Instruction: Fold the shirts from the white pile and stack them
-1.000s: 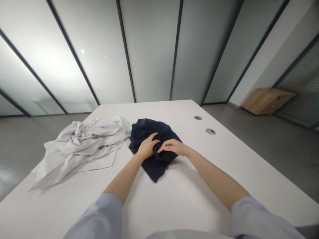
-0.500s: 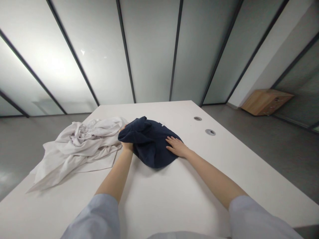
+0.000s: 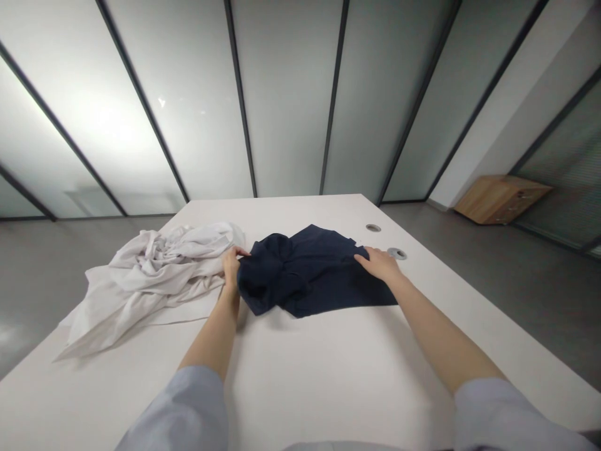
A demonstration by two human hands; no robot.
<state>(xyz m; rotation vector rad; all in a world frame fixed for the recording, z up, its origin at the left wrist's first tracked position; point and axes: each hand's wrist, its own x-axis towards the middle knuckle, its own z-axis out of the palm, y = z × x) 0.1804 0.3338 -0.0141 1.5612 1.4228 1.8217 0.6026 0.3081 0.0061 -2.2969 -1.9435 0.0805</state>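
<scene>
A navy garment (image 3: 323,269), its exact kind not clear, lies on the white table in front of me. Its left part is bunched into folds, while the right part is spread flatter with a fairly straight near edge. My left hand (image 3: 232,266) grips the bunched left end, thumb and fingers closed on the cloth. At the upper right edge, my right hand (image 3: 381,263) holds the fabric, with some fingertips hidden by the cloth. A heap of crumpled white cloth (image 3: 154,269) lies just left of my left hand.
The white table (image 3: 328,369) has two round cable holes, a farther grommet (image 3: 373,228) and a nearer grommet (image 3: 397,254), close to my right hand. Frosted glass panels (image 3: 286,100) stand behind it. A wooden cabinet (image 3: 500,197) sits on the floor at the right.
My right hand has moved right, and the navy garment is now drawn out wider and flatter on that side. My left hand has shifted slightly left, still at the bunched end.
</scene>
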